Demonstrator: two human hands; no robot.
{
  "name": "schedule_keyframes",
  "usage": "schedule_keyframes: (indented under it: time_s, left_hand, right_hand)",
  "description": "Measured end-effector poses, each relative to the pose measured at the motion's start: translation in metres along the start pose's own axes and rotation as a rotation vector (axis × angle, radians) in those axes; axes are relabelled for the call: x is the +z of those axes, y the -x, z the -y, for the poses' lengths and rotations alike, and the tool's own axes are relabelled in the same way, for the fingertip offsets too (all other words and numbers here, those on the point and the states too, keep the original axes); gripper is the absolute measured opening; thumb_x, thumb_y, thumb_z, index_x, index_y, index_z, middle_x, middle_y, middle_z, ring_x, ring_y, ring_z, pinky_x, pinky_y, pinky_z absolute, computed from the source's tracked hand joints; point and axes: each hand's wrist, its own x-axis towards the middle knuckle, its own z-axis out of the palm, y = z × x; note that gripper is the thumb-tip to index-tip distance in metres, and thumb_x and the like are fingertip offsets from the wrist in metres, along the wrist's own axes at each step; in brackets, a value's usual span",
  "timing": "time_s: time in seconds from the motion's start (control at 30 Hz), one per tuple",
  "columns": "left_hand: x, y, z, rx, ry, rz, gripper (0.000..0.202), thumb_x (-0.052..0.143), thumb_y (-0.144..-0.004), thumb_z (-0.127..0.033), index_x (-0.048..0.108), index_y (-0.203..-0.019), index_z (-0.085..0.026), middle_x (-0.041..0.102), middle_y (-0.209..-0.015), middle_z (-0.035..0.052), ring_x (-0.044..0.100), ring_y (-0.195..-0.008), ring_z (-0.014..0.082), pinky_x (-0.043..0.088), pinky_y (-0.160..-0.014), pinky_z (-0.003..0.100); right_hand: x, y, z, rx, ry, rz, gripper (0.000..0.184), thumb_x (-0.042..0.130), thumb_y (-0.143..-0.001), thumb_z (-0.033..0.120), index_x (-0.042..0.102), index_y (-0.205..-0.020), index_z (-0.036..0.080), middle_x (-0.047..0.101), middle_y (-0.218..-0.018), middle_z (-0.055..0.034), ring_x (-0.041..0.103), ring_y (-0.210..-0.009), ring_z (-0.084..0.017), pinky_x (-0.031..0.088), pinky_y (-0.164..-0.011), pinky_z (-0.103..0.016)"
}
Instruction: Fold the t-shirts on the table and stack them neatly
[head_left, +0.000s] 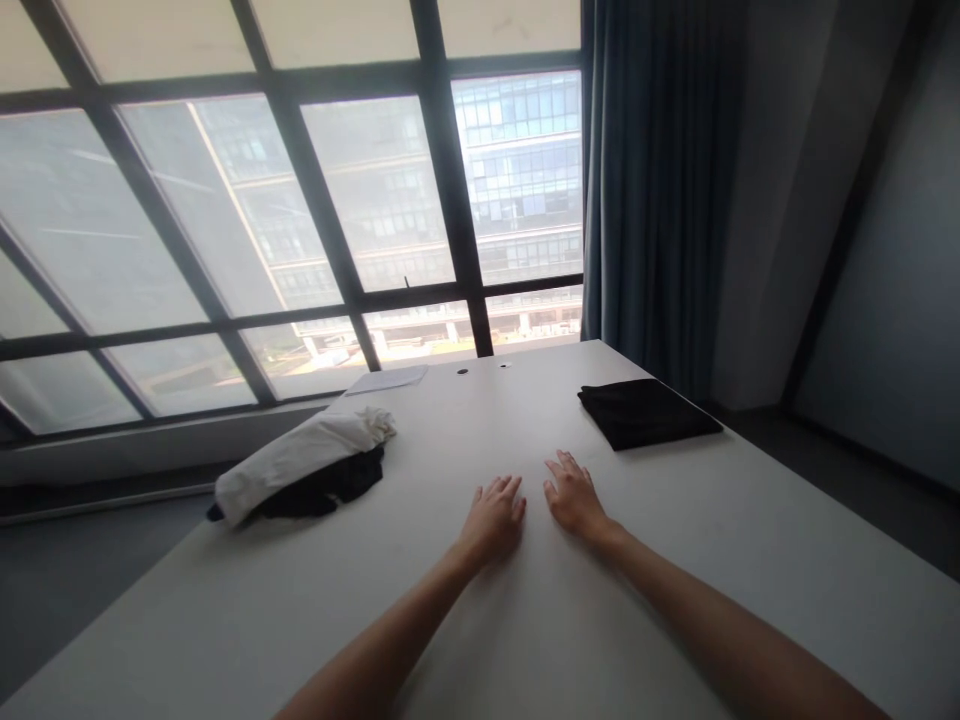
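Both my hands lie flat, palms down, on a white table, side by side near its middle. My left hand has its fingers stretched out and holds nothing. My right hand is likewise flat with fingers spread and holds nothing. A folded black cloth lies beyond my right hand toward the table's right edge. To the left lies a heap of white cloth on top of black cloth.
A sheet of paper lies at the table's far edge, with two small round marks near it. Behind stand a large window with dark frames and a blue curtain. The floor drops away on both sides.
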Motion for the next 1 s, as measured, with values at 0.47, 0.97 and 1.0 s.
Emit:
schedule_keyframes:
  time_s: [0.47, 0.97, 1.0]
  left_hand:
    - [0.011, 0.030, 0.024, -0.034, -0.052, -0.061, 0.052, 0.032, -0.103, -0.036, 0.045, -0.153, -0.025, 0.038, -0.163, 0.0109, 0.030, -0.152, 0.0308, 0.022, -0.123, 0.056]
    - [-0.002, 0.032, 0.025, -0.001, -0.026, -0.083, 0.045, 0.043, -0.102, -0.036, 0.057, -0.143, -0.027, 0.048, -0.157, 0.0079, 0.041, -0.146, 0.0271, 0.030, -0.122, 0.047]
    - [-0.005, 0.031, 0.028, 0.013, -0.011, -0.090, 0.043, 0.045, -0.101, -0.034, 0.060, -0.140, -0.028, 0.051, -0.154, 0.0068, 0.045, -0.144, 0.0254, 0.032, -0.121, 0.043]
  right_hand:
    - [0.042, 0.006, 0.045, -0.184, 0.110, 0.113, 0.052, 0.035, -0.100, 0.025, 0.052, -0.147, 0.010, 0.039, -0.161, -0.0197, 0.029, -0.152, -0.030, 0.014, -0.122, -0.055]
    - [0.037, 0.009, 0.044, -0.198, 0.142, 0.118, 0.052, 0.037, -0.101, 0.029, 0.050, -0.148, 0.011, 0.038, -0.162, -0.0184, 0.030, -0.151, -0.029, 0.015, -0.122, -0.053]
    - [0.036, 0.009, 0.044, -0.196, 0.138, 0.121, 0.052, 0.037, -0.101, 0.029, 0.050, -0.148, 0.011, 0.038, -0.162, -0.0185, 0.031, -0.151, -0.029, 0.015, -0.122, -0.053]
